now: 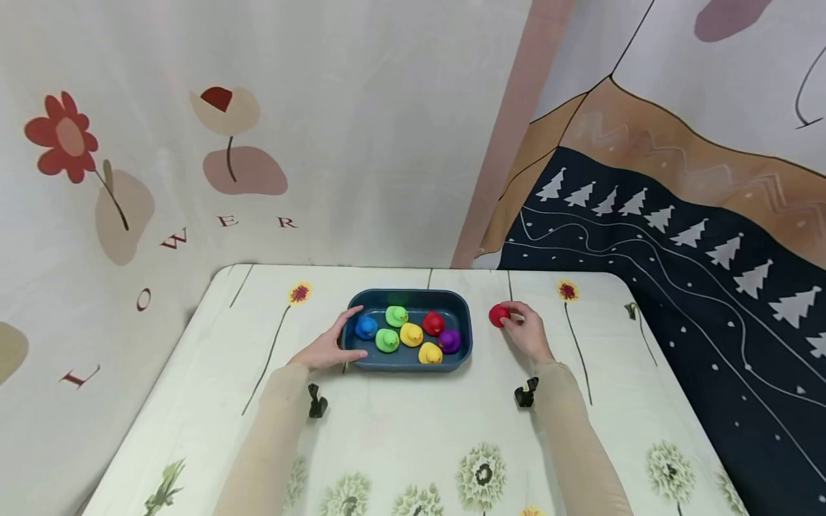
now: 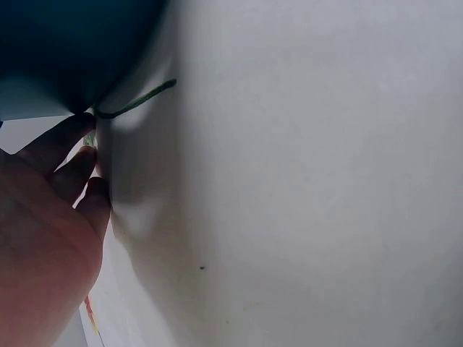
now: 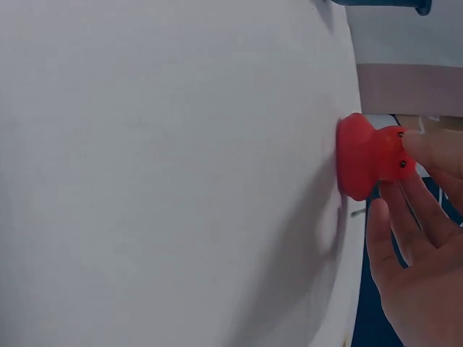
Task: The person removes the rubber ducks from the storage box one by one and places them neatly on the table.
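A dark blue rectangular tray point(image 1: 408, 366) sits on the table with several rubber ducks inside. Among them are a blue duck point(image 1: 366, 327), two green ones, two yellow ones, a red duck point(image 1: 433, 323) and a purple duck point(image 1: 449, 340). My left hand point(image 1: 328, 350) grips the tray's left end, thumb by the front corner and fingers by the back one. In the left wrist view, fingertips touch the tray's wall. Right of the tray, my right hand point(image 1: 529, 333) pinches another red rubber duck point(image 3: 365, 157) by its head, its base right at the tabletop.
A white tablecloth point(image 1: 413, 423) printed with flowers covers the table. Behind it hangs a pale curtain point(image 1: 361, 143), and to the right a dark cloth with white trees point(image 1: 645, 236). A small black camera mount sits on each wrist.
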A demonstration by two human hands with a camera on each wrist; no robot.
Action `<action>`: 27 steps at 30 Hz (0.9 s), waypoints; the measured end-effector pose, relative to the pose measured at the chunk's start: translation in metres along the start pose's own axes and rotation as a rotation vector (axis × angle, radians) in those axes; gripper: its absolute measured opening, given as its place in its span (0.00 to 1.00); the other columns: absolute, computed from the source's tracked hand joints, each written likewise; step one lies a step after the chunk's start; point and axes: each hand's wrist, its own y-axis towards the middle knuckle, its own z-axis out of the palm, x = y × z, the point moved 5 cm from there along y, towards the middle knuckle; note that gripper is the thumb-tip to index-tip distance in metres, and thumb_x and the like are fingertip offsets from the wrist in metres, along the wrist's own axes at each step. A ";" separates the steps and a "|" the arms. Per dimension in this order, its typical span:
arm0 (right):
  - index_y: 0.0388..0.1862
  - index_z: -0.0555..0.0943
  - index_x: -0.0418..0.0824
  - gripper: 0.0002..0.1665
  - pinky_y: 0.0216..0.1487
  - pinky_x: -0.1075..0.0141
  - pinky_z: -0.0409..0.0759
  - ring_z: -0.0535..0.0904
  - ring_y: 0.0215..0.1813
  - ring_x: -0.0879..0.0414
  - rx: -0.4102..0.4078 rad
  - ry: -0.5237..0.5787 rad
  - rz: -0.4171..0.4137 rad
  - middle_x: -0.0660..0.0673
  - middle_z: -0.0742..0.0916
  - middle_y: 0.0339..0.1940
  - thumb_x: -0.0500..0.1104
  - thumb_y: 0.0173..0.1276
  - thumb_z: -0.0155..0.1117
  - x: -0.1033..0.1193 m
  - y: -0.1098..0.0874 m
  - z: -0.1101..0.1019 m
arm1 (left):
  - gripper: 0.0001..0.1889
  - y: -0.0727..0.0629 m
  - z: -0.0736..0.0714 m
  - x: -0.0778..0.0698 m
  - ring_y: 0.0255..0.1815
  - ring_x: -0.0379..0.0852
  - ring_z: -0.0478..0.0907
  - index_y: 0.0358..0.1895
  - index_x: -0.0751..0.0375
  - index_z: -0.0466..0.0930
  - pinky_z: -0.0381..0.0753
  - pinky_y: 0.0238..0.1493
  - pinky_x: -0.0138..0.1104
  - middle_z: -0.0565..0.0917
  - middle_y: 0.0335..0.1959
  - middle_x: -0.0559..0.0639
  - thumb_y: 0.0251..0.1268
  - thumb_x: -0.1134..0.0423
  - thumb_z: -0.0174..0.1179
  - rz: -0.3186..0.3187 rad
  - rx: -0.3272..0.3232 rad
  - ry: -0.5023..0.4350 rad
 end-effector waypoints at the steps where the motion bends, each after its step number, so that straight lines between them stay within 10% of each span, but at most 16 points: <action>1: 0.58 0.76 0.30 0.20 0.58 0.51 0.73 0.71 0.61 0.40 -0.007 0.009 -0.001 0.33 0.78 0.59 0.29 0.68 0.60 0.002 -0.001 -0.001 | 0.48 0.000 0.000 0.000 0.73 0.67 0.46 0.76 0.35 0.44 0.50 0.64 0.66 0.44 0.77 0.62 0.60 0.55 0.68 -0.001 0.000 -0.003; 27: 0.50 0.80 0.27 0.16 0.54 0.42 0.72 0.75 0.53 0.37 0.019 0.124 -0.275 0.32 0.82 0.52 0.25 0.63 0.63 0.052 -0.028 0.028 | 0.49 0.000 0.001 0.001 0.73 0.68 0.45 0.77 0.35 0.42 0.50 0.63 0.67 0.43 0.77 0.61 0.60 0.53 0.68 0.009 0.001 0.005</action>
